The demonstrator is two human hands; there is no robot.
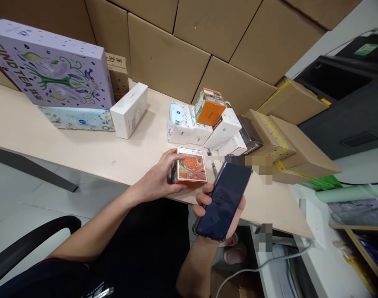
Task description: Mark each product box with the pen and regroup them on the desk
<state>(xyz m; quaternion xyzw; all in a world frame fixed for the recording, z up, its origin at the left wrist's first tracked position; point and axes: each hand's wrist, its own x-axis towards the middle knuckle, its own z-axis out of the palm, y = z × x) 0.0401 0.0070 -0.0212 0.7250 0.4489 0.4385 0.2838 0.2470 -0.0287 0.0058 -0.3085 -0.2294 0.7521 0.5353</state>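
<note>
My left hand (158,176) grips a small orange box (191,165) with a picture on its top, fingers along its left side, at the table's front edge. In my right hand (220,215) lies a dark smartphone (223,200) in a clear-edged case, its screen dark, held tilted in front of the table edge. A pen-like grey thing (214,169) lies between the box and the phone. Behind them, another orange box (209,107) sits atop white patterned tissue packs (180,120).
A purple tea box (65,74) rests on a light blue patterned pack (80,118) at left, beside a white box (130,111). Stacked cardboard boxes (167,54) wall the table's (139,153) back. More cartons (300,153) stand at right; a chair armrest (37,236) is lower left.
</note>
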